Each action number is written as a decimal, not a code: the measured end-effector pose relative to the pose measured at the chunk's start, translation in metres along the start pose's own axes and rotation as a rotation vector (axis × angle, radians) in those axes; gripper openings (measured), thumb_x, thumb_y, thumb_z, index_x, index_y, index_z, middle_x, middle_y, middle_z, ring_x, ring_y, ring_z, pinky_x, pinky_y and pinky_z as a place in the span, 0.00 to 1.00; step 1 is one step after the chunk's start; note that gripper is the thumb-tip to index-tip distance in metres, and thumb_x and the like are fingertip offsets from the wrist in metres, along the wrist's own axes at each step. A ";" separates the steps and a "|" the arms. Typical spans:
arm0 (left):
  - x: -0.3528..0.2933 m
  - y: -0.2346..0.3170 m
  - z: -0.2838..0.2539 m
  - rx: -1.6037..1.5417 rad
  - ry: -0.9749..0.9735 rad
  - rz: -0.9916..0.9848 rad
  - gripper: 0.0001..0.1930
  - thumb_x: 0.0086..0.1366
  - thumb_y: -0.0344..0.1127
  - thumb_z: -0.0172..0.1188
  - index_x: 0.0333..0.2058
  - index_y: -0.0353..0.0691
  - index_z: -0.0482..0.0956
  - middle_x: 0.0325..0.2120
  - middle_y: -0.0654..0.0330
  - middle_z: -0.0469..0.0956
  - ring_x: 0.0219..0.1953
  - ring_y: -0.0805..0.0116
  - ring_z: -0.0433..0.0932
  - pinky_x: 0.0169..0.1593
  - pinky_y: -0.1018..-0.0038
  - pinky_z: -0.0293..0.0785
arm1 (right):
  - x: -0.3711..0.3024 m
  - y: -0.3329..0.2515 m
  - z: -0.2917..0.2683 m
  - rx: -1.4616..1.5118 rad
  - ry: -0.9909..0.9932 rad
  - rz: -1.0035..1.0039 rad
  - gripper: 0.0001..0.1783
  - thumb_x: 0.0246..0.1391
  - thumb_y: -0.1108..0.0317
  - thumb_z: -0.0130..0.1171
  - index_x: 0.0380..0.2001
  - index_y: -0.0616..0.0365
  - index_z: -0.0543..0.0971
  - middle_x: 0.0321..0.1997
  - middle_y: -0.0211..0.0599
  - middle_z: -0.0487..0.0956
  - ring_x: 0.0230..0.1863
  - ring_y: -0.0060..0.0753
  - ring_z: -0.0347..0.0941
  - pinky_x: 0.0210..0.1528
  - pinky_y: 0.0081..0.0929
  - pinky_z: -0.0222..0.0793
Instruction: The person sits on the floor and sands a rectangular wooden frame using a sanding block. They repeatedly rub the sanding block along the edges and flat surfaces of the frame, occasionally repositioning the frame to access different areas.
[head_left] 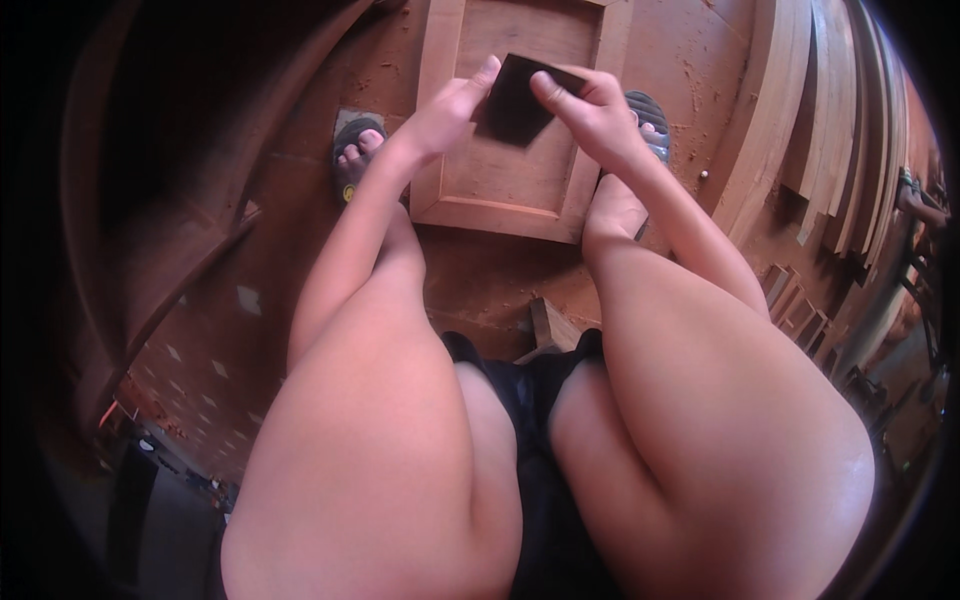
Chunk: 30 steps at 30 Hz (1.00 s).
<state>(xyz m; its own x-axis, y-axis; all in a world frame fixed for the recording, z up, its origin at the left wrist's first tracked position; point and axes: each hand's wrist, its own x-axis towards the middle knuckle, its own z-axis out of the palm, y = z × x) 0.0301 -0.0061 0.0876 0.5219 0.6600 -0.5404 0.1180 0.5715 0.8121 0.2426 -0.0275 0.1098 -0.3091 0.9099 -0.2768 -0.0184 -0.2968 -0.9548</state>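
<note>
Between my hands is a dark, flat, four-sided sheet, which looks like sandpaper (522,105), held tilted above a framed wooden panel (485,211). My left hand (450,115) pinches its left edge, thumb up and fingers mostly hidden behind. Across its upper right corner lies the thumb of my right hand (595,110), with the fingers curled beneath. The panel, a reddish-brown door-like piece with a raised frame around a flat middle, rests low between my feet. Its far end runs out of the picture.
Long wooden boards (790,110) lie in a row on the right, with shorter wood pieces (797,305) nearer me. A small wood block (550,325) is on the floor between my legs. Shavings dot the reddish tiles (690,55). A dark curved wooden piece (190,260) stands left.
</note>
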 end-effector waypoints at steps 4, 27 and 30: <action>-0.007 0.018 0.001 0.231 0.030 0.346 0.36 0.80 0.61 0.39 0.60 0.30 0.76 0.56 0.53 0.79 0.62 0.64 0.73 0.68 0.68 0.63 | 0.008 -0.001 -0.007 -0.438 0.019 -0.405 0.16 0.60 0.68 0.67 0.51 0.55 0.85 0.43 0.37 0.87 0.45 0.32 0.83 0.49 0.29 0.78; 0.000 0.009 -0.008 0.407 -0.023 0.238 0.37 0.76 0.66 0.44 0.59 0.36 0.79 0.52 0.54 0.81 0.57 0.63 0.76 0.63 0.68 0.69 | -0.010 0.005 -0.014 -0.563 0.123 -0.496 0.15 0.57 0.73 0.69 0.49 0.54 0.86 0.45 0.41 0.87 0.41 0.40 0.85 0.43 0.31 0.80; -0.003 0.018 -0.005 0.387 0.047 0.365 0.32 0.75 0.60 0.53 0.61 0.35 0.77 0.59 0.51 0.79 0.64 0.61 0.73 0.67 0.67 0.66 | 0.004 0.012 -0.021 -0.822 0.162 -0.675 0.18 0.54 0.71 0.69 0.49 0.52 0.86 0.50 0.36 0.86 0.48 0.43 0.84 0.48 0.34 0.82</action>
<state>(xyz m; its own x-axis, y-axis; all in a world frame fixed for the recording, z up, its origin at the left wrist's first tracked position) 0.0266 0.0047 0.1028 0.5501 0.8083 -0.2098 0.2432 0.0853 0.9662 0.2610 -0.0213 0.0949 -0.3434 0.8583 0.3813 0.5260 0.5121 -0.6791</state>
